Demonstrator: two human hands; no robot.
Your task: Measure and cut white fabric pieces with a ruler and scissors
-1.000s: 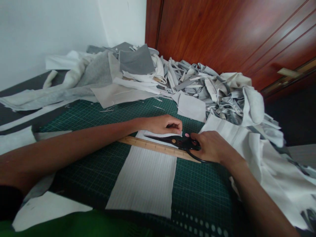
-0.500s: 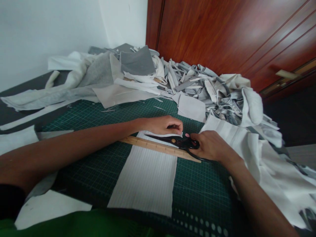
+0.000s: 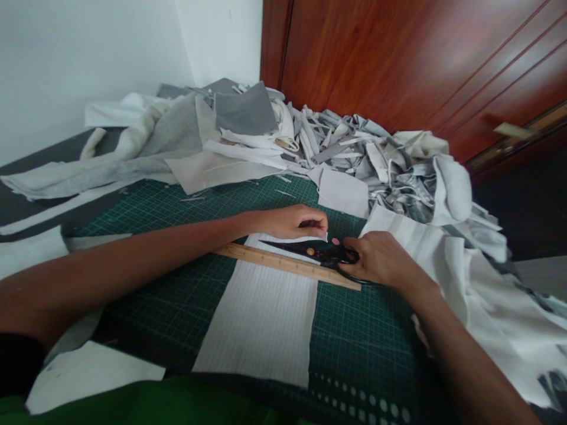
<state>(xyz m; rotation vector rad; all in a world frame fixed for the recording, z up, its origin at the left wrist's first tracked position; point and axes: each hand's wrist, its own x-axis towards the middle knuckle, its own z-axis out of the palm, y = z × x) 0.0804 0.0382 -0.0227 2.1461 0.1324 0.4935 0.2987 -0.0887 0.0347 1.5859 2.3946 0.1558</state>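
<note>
A strip of white ribbed fabric (image 3: pixel 261 319) lies lengthwise on the green cutting mat (image 3: pixel 363 330). Across its far part rests a wooden ruler (image 3: pixel 283 262). My right hand (image 3: pixel 381 257) is closed round the handles of black scissors (image 3: pixel 323 251), whose blades point left, just beyond the ruler and over the fabric. Beyond the blades, my left hand (image 3: pixel 299 221) pinches the far edge of the fabric and holds it slightly raised. Its fingertips are partly hidden from view.
Grey and white fabric scraps (image 3: pixel 345 141) are heaped along the back against a reddish wooden door (image 3: pixel 376 59). Folded cloth (image 3: pixel 146 141) lies at the back left. More white fabric (image 3: pixel 496 307) covers the right side, and a white piece (image 3: pixel 93 375) lies near my left elbow.
The scissors' lower handle has risen slightly, and the handles sit closer together in my right hand. My left hand keeps its pinch on the fabric edge; the ruler stays put.
</note>
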